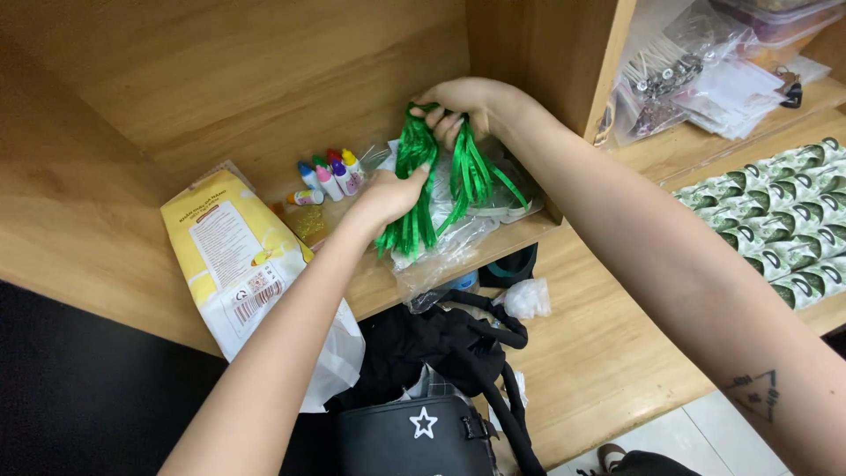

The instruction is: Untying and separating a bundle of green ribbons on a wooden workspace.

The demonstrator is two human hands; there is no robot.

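Observation:
Both my hands hold a bundle of shiny green ribbon strips (pixel 414 216) over a wooden shelf (pixel 370 286). My left hand (pixel 392 192) grips the left bunch around its middle, and its ends hang down. My right hand (pixel 458 101) pinches the top of the bundle, from which a second bunch of green strips (pixel 471 176) droops to the right. Under the ribbons lies a crumpled clear plastic bag (pixel 441 256).
A yellow and white packet (pixel 233 256) leans at the left. Several small coloured glue bottles (pixel 328 176) stand behind my left hand. A black bag with a white star (pixel 423 432) sits below. Green patterned rolls (pixel 784 220) and clear packets (pixel 696 75) lie at the right.

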